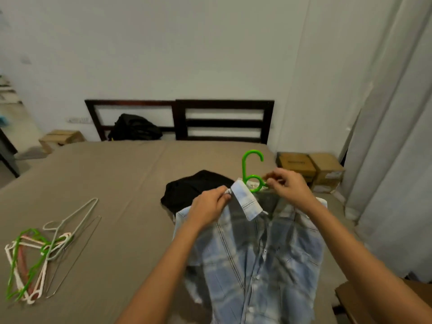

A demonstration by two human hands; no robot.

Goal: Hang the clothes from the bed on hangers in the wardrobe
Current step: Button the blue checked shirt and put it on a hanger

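Over the bed (105, 178), you hold a blue plaid shirt (257, 253) at its neck, a green hanger (251, 164) already inside it and the hook standing up just beyond your fingertips. Your left hand (208, 206) pinches the shirt by its collar (247, 202), thumb and forefinger closed on the near edge. Your right hand (289, 188) pinches the other side of the neckline, fingertips right against the hanger's loop. Whether they also catch plastic is hard to tell.

The shirt looks light, soft and limp. It will sag and slide off a shoulder if you lift it by cloth alone. Judge the hook or the stiff neck of the hanger, between your two sets of fingers, as the better hold for carrying.

A black garment (191, 190) lies on the bed just beyond your left knuckles, not yet hung. Spare hangers (32, 256) sit tangled well to the left of your left hand.

Room is tighter to the right of your right fingers: boxes (308, 169) near the bed's edge, then a curtain (385, 171). Beyond the hook the bed runs open to the headboard (224, 122). The wardrobe is not in view, so the carrying path cannot be judged.
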